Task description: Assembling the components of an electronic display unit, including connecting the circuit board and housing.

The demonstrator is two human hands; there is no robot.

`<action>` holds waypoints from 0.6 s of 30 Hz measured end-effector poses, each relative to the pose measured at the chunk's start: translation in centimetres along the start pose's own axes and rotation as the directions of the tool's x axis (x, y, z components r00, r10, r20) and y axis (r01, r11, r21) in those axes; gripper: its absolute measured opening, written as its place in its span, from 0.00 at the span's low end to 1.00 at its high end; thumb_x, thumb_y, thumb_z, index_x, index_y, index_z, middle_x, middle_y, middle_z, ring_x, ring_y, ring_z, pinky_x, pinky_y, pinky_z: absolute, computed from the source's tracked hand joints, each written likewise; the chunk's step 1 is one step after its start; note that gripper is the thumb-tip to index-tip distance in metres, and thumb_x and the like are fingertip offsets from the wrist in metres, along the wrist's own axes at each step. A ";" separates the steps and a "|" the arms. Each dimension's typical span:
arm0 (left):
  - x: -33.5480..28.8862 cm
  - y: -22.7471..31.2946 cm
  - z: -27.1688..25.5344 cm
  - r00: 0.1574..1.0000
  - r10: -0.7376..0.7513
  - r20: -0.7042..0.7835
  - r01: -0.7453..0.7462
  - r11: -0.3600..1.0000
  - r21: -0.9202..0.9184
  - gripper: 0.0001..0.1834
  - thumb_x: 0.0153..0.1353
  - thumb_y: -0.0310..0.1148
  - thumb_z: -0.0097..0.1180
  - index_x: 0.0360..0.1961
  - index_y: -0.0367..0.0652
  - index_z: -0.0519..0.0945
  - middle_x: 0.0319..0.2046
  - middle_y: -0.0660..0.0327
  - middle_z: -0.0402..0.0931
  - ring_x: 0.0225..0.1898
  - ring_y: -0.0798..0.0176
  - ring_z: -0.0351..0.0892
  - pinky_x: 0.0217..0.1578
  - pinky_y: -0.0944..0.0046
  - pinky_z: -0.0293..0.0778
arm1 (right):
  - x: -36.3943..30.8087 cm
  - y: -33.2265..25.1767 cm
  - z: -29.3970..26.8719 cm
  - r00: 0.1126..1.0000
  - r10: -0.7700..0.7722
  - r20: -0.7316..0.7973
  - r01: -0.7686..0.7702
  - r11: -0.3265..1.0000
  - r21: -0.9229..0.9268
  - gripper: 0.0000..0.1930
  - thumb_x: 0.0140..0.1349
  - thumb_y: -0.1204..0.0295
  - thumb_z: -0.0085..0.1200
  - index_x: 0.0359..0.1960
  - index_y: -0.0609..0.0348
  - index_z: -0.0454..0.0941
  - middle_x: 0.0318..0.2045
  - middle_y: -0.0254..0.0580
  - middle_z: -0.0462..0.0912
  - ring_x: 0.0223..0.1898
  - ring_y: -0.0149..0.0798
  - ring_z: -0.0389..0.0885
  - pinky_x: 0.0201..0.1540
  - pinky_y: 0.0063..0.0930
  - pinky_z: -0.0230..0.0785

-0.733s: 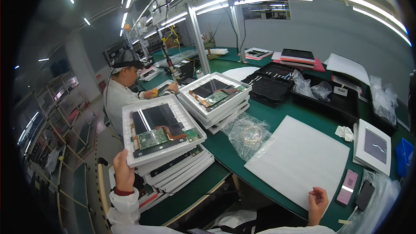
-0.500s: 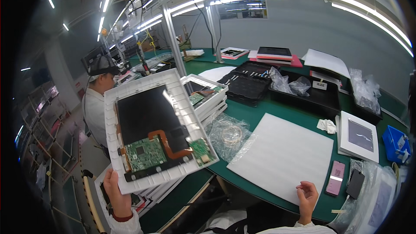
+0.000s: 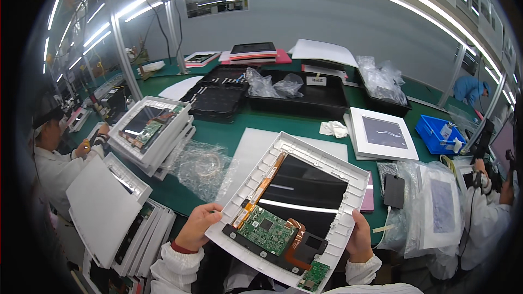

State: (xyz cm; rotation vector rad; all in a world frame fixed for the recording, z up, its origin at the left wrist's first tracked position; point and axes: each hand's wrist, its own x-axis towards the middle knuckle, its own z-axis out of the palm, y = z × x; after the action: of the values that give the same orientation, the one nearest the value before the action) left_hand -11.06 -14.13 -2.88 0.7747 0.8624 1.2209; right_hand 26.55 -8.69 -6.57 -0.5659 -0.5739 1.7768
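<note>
Both hands (image 3: 197,227) (image 3: 359,238) grip the white frame (image 3: 320,154); each seems half closed underneath.

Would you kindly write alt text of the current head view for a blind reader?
The left hand and right hand hold a white frame with a black panel and green circuit boards, at a green table. Behind that frame lie a white sheet and clear plastic wrap, with stacked white frames at left.

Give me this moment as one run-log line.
left hand: holds white-framed panel by left edge | right hand: holds its right edge | panel: green circuit board showing | behind: white sheet on green table
</note>
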 end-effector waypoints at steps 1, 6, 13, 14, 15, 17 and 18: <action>1.3 -0.2 -0.5 1.000 -0.005 0.022 0.004 0.999 0.051 0.17 0.62 0.33 0.52 0.45 0.28 0.71 0.39 0.53 0.78 0.37 0.66 0.80 0.39 0.69 0.76 | -0.4 0.0 0.0 1.000 -0.008 -0.013 0.008 1.000 -0.003 0.17 0.65 0.65 0.44 0.49 0.64 0.68 0.38 0.46 0.79 0.37 0.43 0.80 0.42 0.38 0.75; 7.1 -0.1 0.4 0.993 0.072 -0.088 -0.082 0.990 -0.116 0.27 0.69 0.48 0.36 0.53 0.31 0.68 0.46 0.49 0.75 0.46 0.57 0.78 0.48 0.57 0.74 | -1.5 1.6 1.1 0.978 -0.193 -0.078 0.199 0.978 0.065 0.17 0.66 0.64 0.43 0.51 0.62 0.66 0.41 0.46 0.78 0.42 0.43 0.79 0.46 0.40 0.74; 7.5 -2.7 1.1 0.995 -0.073 -0.066 0.064 0.990 -0.129 0.24 0.70 0.42 0.36 0.55 0.31 0.66 0.45 0.52 0.76 0.44 0.61 0.78 0.46 0.63 0.73 | -0.6 5.9 4.4 0.989 -0.138 -0.060 0.141 0.988 0.061 0.22 0.60 0.75 0.50 0.55 0.60 0.60 0.47 0.49 0.75 0.50 0.49 0.75 0.54 0.49 0.70; 7.7 -3.0 0.6 0.998 -0.045 -0.043 0.041 0.995 -0.095 0.24 0.70 0.40 0.37 0.57 0.30 0.65 0.45 0.53 0.76 0.44 0.63 0.78 0.46 0.65 0.73 | -0.4 6.6 4.7 0.989 -0.126 -0.076 0.131 0.989 0.069 0.23 0.59 0.77 0.50 0.56 0.60 0.59 0.48 0.49 0.74 0.52 0.48 0.74 0.55 0.49 0.68; 7.9 -3.1 0.3 1.000 -0.017 -0.020 0.016 0.998 -0.062 0.23 0.70 0.38 0.37 0.58 0.30 0.64 0.46 0.54 0.76 0.44 0.65 0.77 0.46 0.67 0.73 | -0.3 7.3 4.9 0.989 -0.113 -0.092 0.120 0.990 0.077 0.24 0.59 0.79 0.50 0.57 0.59 0.59 0.49 0.49 0.73 0.53 0.48 0.73 0.57 0.49 0.67; 8.4 -2.8 0.7 0.998 -0.041 -0.049 0.038 0.998 -0.058 0.23 0.69 0.33 0.38 0.59 0.29 0.63 0.46 0.56 0.75 0.44 0.69 0.77 0.45 0.70 0.73 | -0.2 7.9 4.8 0.991 -0.093 -0.101 0.104 0.988 0.113 0.24 0.58 0.82 0.49 0.57 0.60 0.60 0.51 0.49 0.71 0.55 0.47 0.71 0.60 0.48 0.63; 8.8 -3.0 0.3 0.997 -0.038 -0.073 0.035 0.999 -0.041 0.21 0.68 0.32 0.40 0.57 0.28 0.65 0.47 0.55 0.75 0.45 0.66 0.76 0.47 0.68 0.72 | -0.1 8.4 4.3 0.992 -0.067 -0.107 0.083 0.985 0.153 0.23 0.58 0.83 0.48 0.57 0.61 0.60 0.51 0.49 0.72 0.54 0.46 0.72 0.58 0.45 0.65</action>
State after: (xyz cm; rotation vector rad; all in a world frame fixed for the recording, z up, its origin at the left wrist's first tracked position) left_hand -8.30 -6.08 -6.58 0.6828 0.9065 1.2368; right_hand 17.73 -11.31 -8.60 -0.5150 -0.3760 1.6945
